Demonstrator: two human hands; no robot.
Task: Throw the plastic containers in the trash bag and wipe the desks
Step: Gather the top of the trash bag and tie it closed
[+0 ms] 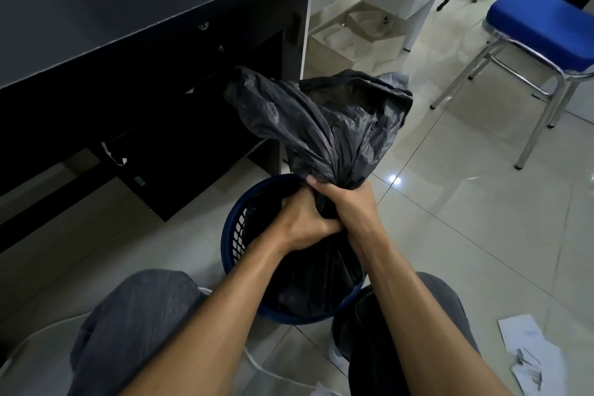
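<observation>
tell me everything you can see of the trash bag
The trash bag is thin, dark grey plastic, crinkled and slightly glossy. Its body sits inside a blue mesh bin on the floor beside the desk. The neck is bunched tight, gripped by the left hand and the right hand close together. Above them the loose top fans out in folds. Its contents are hidden.

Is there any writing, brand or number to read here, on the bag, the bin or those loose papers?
None can be read.
The trash bag, blue bin and desk show no text.
The paper scraps are too blurred to tell.
</observation>
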